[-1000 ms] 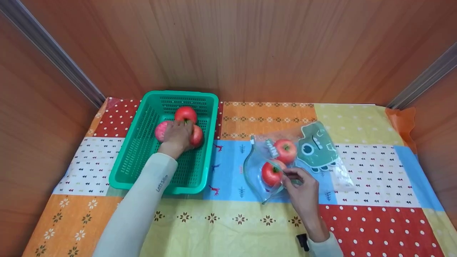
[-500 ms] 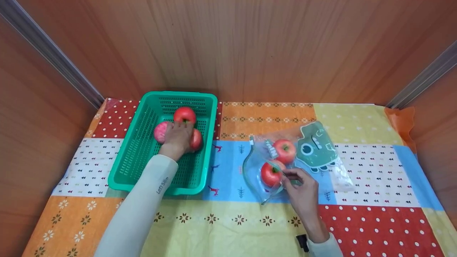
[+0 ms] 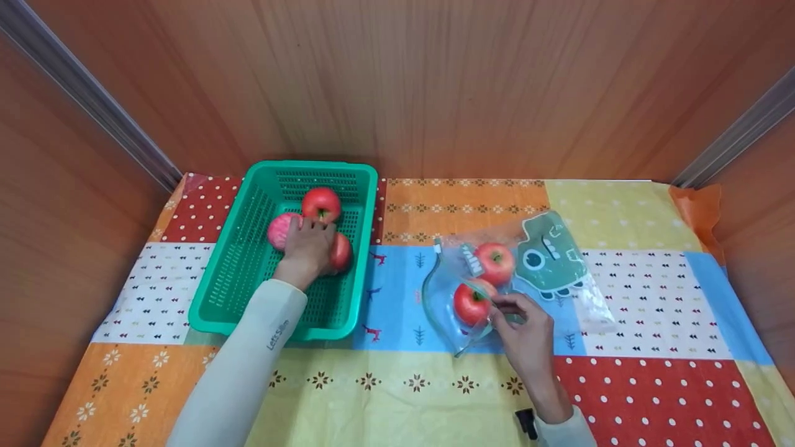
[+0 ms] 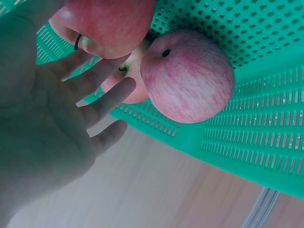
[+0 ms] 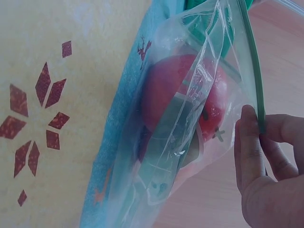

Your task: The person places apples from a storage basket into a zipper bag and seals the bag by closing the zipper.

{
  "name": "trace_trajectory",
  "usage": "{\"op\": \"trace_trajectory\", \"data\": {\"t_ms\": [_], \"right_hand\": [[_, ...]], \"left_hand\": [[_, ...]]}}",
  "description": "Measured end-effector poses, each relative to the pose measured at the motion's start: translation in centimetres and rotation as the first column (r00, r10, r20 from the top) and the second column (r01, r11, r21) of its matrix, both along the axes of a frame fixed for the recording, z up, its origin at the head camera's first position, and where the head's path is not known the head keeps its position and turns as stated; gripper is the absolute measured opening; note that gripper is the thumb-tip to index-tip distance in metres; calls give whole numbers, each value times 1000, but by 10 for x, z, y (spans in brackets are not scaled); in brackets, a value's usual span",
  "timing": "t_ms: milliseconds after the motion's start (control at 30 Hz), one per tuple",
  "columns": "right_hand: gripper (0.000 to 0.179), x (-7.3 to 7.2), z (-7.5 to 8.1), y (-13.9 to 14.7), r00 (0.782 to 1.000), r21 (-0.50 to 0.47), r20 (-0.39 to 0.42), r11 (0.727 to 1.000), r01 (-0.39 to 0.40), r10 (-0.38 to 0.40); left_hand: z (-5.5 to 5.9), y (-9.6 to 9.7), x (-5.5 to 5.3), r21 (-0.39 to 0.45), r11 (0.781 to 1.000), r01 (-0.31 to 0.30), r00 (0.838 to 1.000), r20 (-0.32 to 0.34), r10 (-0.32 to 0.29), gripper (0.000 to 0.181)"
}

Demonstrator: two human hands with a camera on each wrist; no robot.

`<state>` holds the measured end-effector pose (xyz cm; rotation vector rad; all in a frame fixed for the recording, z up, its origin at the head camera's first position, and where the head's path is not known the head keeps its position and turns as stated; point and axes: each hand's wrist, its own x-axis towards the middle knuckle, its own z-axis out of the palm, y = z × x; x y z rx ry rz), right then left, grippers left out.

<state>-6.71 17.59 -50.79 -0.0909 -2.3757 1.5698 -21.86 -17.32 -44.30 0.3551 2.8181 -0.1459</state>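
Inside the green plastic basket (image 3: 367, 261), my left hand (image 3: 307, 253) reaches over the right-hand apple (image 3: 342, 253). In the left wrist view its fingers lie nearly straight and spread beside that apple (image 4: 111, 28), thumb on the other side. A streaky pink apple (image 3: 282, 231) sits left of the hand, and a red apple (image 3: 321, 202) behind it. My right hand (image 3: 526, 329) pinches the green-edged mouth of a clear zip bag (image 3: 549, 257) between thumb and fingers. Two red apples, one farther back (image 3: 497, 262) and one nearer the opening (image 3: 471, 304), lie in the bag.
A patchwork-patterned cloth (image 3: 397, 397) covers the table. Wooden panels (image 3: 472, 87) rise behind it and at both sides. An orange flap (image 3: 702, 217) sticks up at the right back corner. A small black object (image 3: 526, 423) is at my right wrist.
My left hand has drawn slightly back toward me, and the right-hand apple in the basket has shifted nearer with it. The right hand and bag stay put.
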Motion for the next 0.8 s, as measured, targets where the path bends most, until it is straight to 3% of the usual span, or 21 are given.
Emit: {"op": "trace_trajectory", "data": {"t_ms": [367, 533, 800], "right_hand": [[21, 1, 0, 0, 1000, 6, 5, 1000, -2, 2], [21, 1, 1, 1, 1000, 13, 6, 1000, -1, 1], [20, 1, 1, 0, 1000, -7, 12, 1000, 2, -2]], "left_hand": [[9, 1, 15, 75, 997, -15, 998, -59, 19, 72], [17, 4, 22, 61, 998, -3, 994, -113, 10, 79], [24, -1, 33, 94, 995, 27, 968, -251, -3, 83]]}}
